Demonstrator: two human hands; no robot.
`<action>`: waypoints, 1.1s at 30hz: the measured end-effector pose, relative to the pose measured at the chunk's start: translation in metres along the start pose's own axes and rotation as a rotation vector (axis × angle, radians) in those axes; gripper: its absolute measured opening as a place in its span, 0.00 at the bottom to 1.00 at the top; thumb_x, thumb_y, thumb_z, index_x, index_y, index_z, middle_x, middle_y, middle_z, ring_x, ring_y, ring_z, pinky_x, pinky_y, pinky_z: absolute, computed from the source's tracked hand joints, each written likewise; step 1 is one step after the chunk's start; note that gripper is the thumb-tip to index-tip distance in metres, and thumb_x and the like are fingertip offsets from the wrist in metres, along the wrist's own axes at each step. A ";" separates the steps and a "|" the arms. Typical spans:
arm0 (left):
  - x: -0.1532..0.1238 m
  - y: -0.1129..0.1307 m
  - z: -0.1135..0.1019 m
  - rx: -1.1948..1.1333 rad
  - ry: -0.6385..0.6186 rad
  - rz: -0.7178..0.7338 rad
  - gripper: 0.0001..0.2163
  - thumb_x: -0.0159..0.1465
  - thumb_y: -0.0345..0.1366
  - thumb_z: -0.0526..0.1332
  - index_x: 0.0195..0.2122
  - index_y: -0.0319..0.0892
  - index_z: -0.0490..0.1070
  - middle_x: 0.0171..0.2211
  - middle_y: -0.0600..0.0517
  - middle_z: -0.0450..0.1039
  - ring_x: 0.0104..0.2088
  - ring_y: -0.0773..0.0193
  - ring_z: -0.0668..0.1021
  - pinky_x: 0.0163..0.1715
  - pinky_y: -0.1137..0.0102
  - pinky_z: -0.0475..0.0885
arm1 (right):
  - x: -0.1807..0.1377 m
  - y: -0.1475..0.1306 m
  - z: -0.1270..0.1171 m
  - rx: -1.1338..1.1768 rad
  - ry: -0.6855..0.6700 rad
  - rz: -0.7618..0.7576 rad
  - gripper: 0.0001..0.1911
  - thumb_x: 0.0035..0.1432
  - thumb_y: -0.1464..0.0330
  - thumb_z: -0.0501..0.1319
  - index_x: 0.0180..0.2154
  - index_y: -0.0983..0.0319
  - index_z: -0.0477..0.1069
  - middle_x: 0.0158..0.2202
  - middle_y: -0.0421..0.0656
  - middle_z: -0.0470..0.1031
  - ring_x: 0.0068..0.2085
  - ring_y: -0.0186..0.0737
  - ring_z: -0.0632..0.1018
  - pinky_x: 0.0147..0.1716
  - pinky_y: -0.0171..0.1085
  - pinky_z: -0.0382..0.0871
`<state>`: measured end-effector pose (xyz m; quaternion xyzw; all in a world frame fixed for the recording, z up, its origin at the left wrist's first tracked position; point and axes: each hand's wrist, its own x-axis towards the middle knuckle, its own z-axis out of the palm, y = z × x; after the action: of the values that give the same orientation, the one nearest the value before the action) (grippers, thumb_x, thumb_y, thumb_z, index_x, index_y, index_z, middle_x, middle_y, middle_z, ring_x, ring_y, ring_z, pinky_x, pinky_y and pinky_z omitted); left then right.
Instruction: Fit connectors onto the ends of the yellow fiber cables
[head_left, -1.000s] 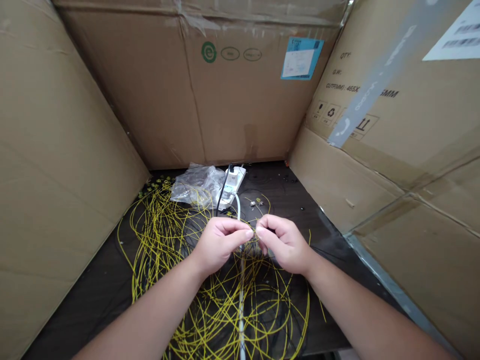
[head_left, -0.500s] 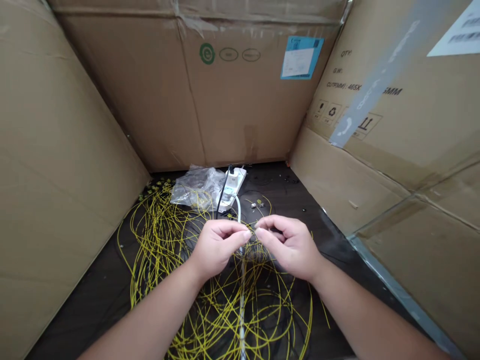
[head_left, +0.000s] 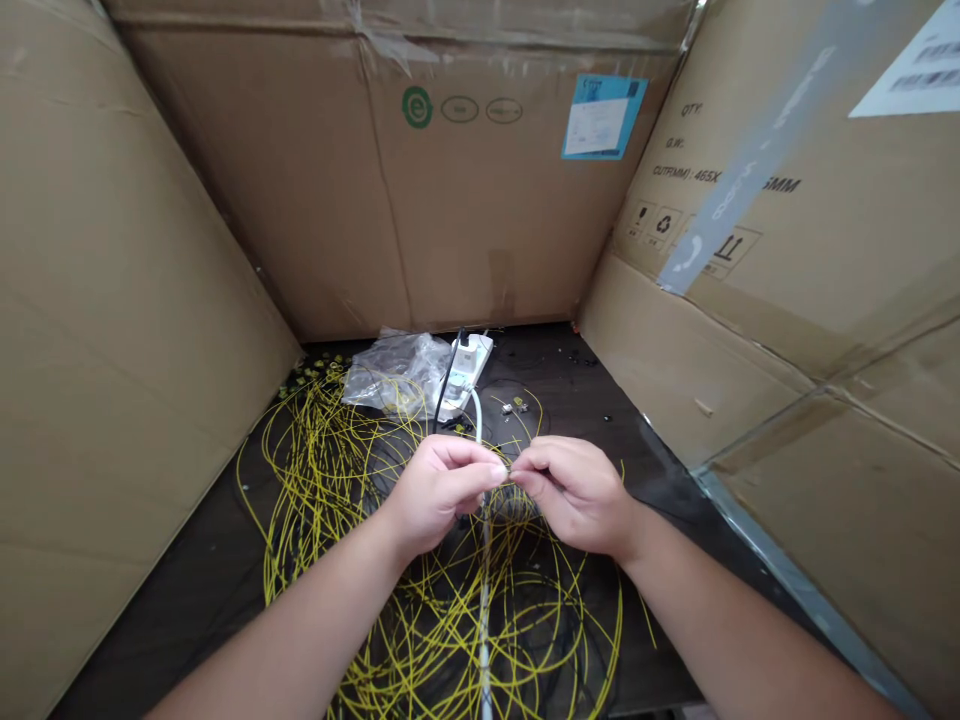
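Observation:
My left hand (head_left: 442, 492) is closed in a pinch, thumb against forefinger. Facing it, my right hand (head_left: 579, 497) pinches as well, and the fingertips of both meet or nearly meet. Something tiny seems to be between them, too small to make out. Below and around the hands spreads a loose tangle of thin yellow and black wires (head_left: 300, 480). A white cable (head_left: 485, 600) runs under the hands through the tangle. Just beyond them lie small metallic and yellow pieces (head_left: 516, 407).
A white power strip (head_left: 469, 365) with a black cord (head_left: 448, 375) lies near the back, beside a crumpled clear plastic bag (head_left: 394, 370). Cardboard walls rise at the left (head_left: 135, 300), back (head_left: 480, 230) and right (head_left: 787, 290) of the dark tabletop (head_left: 195, 560). Small dark bits (head_left: 581, 358) lie at the back right.
My two hands have come closer together, closing the small gap between their fingertips. My right fingers have drawn into a tighter pinch. The wires look much the same.

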<state>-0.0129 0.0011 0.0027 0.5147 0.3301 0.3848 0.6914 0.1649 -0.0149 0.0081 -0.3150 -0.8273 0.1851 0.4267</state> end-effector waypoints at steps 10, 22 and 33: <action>-0.006 0.004 0.001 0.821 0.047 0.573 0.09 0.57 0.29 0.58 0.23 0.38 0.75 0.17 0.53 0.64 0.20 0.71 0.63 0.23 0.73 0.59 | 0.004 0.005 0.014 1.306 -0.116 0.963 0.13 0.49 0.68 0.62 0.22 0.62 0.57 0.14 0.29 0.46 0.14 0.23 0.47 0.12 0.27 0.54; 0.001 -0.003 0.002 0.208 0.112 0.182 0.07 0.55 0.34 0.62 0.23 0.36 0.73 0.15 0.58 0.58 0.17 0.76 0.58 0.17 0.77 0.55 | 0.001 0.004 0.005 0.049 0.177 0.143 0.08 0.51 0.69 0.63 0.35 0.65 0.72 0.18 0.36 0.63 0.18 0.26 0.60 0.18 0.30 0.56; 0.001 -0.004 0.003 -0.093 0.070 0.007 0.06 0.51 0.33 0.64 0.22 0.35 0.73 0.13 0.59 0.57 0.15 0.77 0.57 0.15 0.78 0.50 | 0.001 0.012 0.004 -0.011 0.057 -0.138 0.05 0.55 0.76 0.58 0.35 0.65 0.70 0.22 0.39 0.66 0.24 0.29 0.65 0.24 0.31 0.59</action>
<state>-0.0091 0.0004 -0.0001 0.4696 0.3339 0.4198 0.7012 0.1651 -0.0056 -0.0006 -0.2647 -0.8355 0.1415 0.4603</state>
